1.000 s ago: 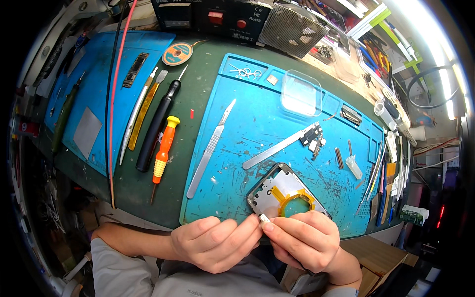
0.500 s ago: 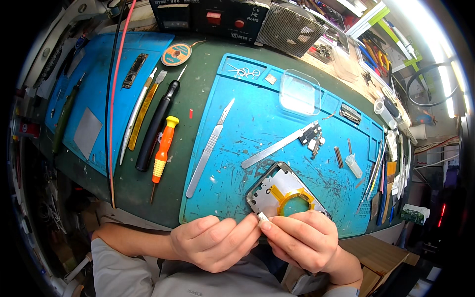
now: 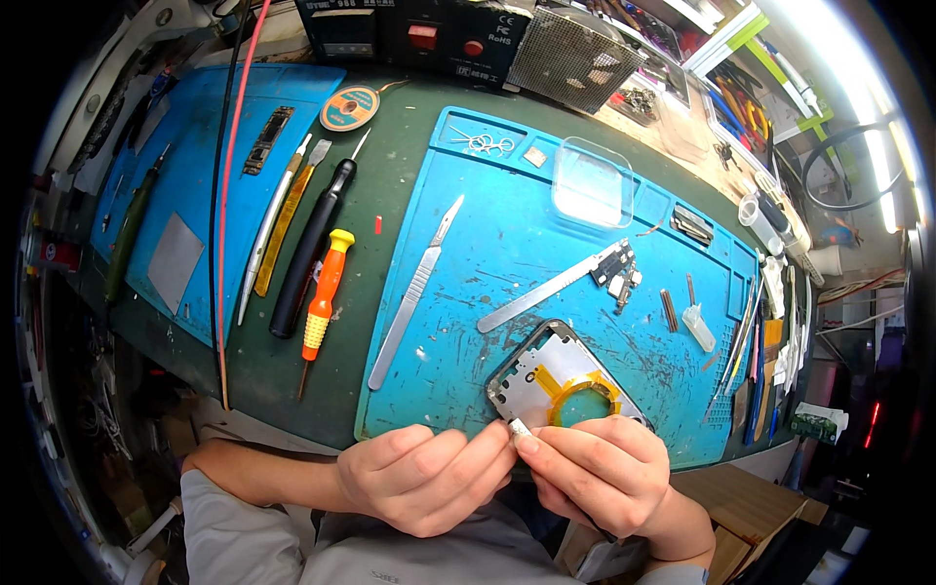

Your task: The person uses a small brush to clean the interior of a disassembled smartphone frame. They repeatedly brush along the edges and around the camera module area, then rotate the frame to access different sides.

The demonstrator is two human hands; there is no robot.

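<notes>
My left hand and my right hand meet at the near edge of the blue mat. Between their fingertips is a small white part with a dark end, too small to name. The right thumb and fingers pinch it, while the left fingertips close at its dark end. Just beyond the fingers lies an opened phone frame, grey inside with a dark rim. A ring of yellow tape rests on it, and my right fingers hide its near part.
A scalpel lies left on the mat; a flat metal blade touches a small circuit board. Beyond is a clear plastic box. An orange screwdriver and black-handled tool lie left; tweezers right.
</notes>
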